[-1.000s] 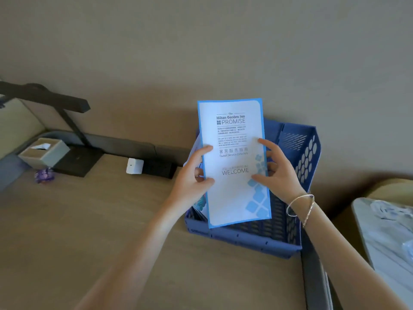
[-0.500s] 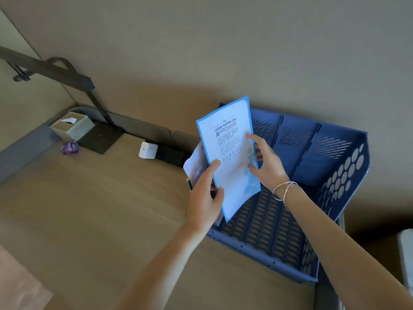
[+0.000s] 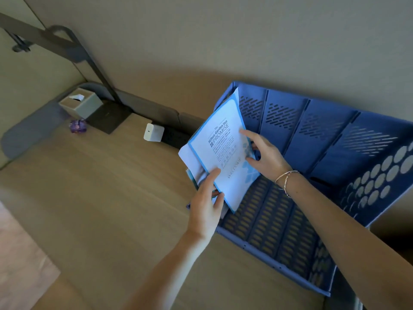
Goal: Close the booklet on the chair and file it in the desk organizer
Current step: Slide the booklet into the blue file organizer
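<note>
While both hands grip it, the closed booklet [image 3: 223, 157] stands tilted in the leftmost slot of the organizer [image 3: 335, 139], its long axis running from the near floor up toward the back wall. The left hand [image 3: 206, 204] pinches its lower near edge, thumb on the cover and fingers curled behind; other papers [image 3: 190, 159] sit just left of it in the same slot. The right hand [image 3: 263, 153] holds the right edge, fingers spread over the cover, nearer the divider. I judge the booklet needs to slide down and back. The organizer rests on a wooden desk [image 3: 100, 186] against a beige wall [image 3: 223, 41].
</note>
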Action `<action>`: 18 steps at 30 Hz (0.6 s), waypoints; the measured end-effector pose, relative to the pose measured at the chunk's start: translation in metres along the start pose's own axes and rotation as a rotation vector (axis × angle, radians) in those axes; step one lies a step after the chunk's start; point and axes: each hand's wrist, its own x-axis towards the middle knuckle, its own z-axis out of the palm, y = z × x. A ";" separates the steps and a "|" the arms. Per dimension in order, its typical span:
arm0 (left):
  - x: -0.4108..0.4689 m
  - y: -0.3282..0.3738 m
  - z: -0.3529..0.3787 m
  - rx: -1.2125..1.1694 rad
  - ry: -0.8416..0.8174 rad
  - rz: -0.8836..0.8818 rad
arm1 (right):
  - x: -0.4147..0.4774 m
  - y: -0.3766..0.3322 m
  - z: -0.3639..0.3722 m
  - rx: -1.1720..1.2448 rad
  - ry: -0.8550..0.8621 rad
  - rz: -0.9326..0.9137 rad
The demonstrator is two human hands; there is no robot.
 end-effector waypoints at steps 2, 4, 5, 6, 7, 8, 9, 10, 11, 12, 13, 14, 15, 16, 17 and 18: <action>-0.001 -0.003 0.003 0.021 0.002 -0.008 | 0.002 0.002 0.002 -0.009 -0.019 -0.017; 0.000 -0.006 0.006 0.019 0.000 -0.012 | 0.004 0.004 0.002 -0.007 -0.028 -0.018; 0.001 -0.007 0.008 0.017 -0.002 -0.013 | 0.005 0.005 0.001 -0.002 -0.031 -0.017; 0.001 -0.007 0.009 0.020 -0.004 -0.014 | 0.007 0.007 0.001 0.003 -0.036 -0.016; 0.002 -0.007 0.010 0.023 -0.007 -0.016 | 0.007 0.008 0.000 0.003 -0.042 -0.016; 0.002 -0.007 0.011 0.027 -0.008 -0.018 | 0.008 0.009 0.000 0.000 -0.047 -0.017; 0.003 -0.007 0.012 0.033 -0.006 -0.017 | 0.008 0.010 0.001 -0.004 -0.049 -0.014; 0.003 -0.007 0.012 0.039 -0.005 -0.017 | 0.008 0.011 0.001 -0.007 -0.047 -0.013; 0.003 -0.007 0.013 0.043 -0.004 -0.018 | 0.008 0.012 0.002 -0.010 -0.042 -0.014; 0.004 -0.006 0.013 0.041 -0.003 -0.023 | 0.008 0.013 0.003 -0.010 -0.037 -0.016; 0.005 -0.005 0.012 0.034 -0.002 -0.030 | 0.009 0.013 0.004 -0.008 -0.034 -0.018; 0.005 -0.005 0.012 0.030 -0.005 -0.040 | 0.009 0.014 0.005 -0.005 -0.031 -0.019; 0.006 -0.005 0.012 0.033 -0.011 -0.049 | 0.009 0.015 0.006 0.001 -0.030 -0.016; 0.006 -0.005 0.012 0.040 -0.018 -0.058 | 0.009 0.016 0.007 0.010 -0.030 -0.012; 0.006 -0.006 0.012 0.046 -0.022 -0.061 | 0.008 0.016 0.007 0.020 -0.030 -0.006; 0.006 -0.007 0.012 0.050 -0.023 -0.059 | 0.008 0.016 0.008 0.033 -0.035 0.001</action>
